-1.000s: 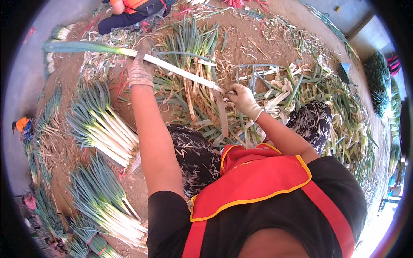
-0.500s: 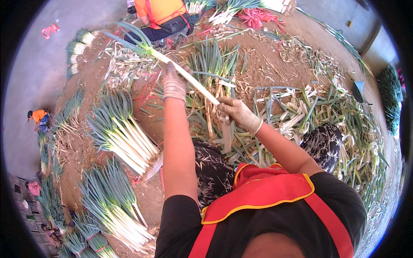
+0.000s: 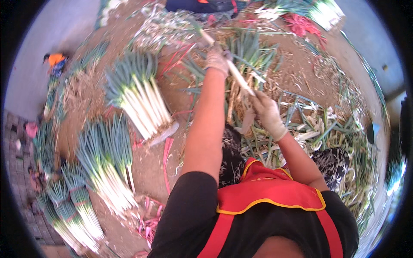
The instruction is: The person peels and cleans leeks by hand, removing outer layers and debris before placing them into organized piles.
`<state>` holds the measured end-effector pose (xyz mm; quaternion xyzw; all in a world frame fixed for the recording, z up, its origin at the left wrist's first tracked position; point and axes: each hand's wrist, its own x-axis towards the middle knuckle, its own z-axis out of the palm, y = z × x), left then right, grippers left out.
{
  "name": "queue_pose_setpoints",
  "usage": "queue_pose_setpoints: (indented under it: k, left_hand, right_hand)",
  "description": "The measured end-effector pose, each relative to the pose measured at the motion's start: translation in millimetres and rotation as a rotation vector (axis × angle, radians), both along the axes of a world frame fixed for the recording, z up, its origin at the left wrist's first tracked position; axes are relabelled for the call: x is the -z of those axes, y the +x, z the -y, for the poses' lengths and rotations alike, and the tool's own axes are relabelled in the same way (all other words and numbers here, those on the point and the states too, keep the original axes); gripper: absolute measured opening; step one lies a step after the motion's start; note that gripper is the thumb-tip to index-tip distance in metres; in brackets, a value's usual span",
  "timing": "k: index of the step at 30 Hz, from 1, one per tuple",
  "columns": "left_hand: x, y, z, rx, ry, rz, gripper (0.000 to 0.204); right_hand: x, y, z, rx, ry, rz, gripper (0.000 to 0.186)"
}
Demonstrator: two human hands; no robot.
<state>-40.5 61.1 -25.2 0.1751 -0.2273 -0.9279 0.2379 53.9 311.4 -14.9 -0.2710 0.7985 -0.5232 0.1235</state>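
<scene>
My gloved left hand (image 3: 217,60) grips a long green onion (image 3: 236,74) by its upper part, the stalk angled from upper left down to the right. My gloved right hand (image 3: 264,109) is closed at the lower end of that stalk, where a thin pale strip hangs beneath; the exact grip is blurred. Behind and below the stalk lies a loose heap of untidy onions (image 3: 249,47) with brown, dirty bases, partly hidden by my hands. Cast-off leaves and peels (image 3: 314,124) spread around my knees.
Trimmed onion piles (image 3: 140,96) (image 3: 103,159) and tied bundles (image 3: 79,202) lie on my left. Pink ties (image 3: 152,219) are on the dirt. A dark-trousered person (image 3: 198,6) is at the top, another in orange (image 3: 55,60) at far left, and more onions (image 3: 318,13) at upper right.
My hands and the held stalk have shifted rightward in the picture, and the stalk now slants more steeply. The head view has swung, bringing more of the left-side piles into sight.
</scene>
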Motion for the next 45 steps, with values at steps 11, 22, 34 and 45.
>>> queue_pose_setpoints:
  k: [11,22,34,45]
  left_hand:
    - [-12,40,76,-0.220,-0.121,0.191,0.014]
    - [49,190,208,-0.402,-0.692,0.500,0.023]
    - [175,259,257,-0.275,-0.518,0.985,0.050]
    - [224,236,313,-0.226,-0.753,0.805,0.070]
  right_hand:
    - [68,31,-104,-0.081,0.337,-0.056,0.024]
    - [201,-17,-163,0.059,0.384,0.069,0.028]
    - [199,4,-151,0.043,0.468,0.252,0.034]
    - [263,-1,-181,-0.054,0.605,0.021,0.028]
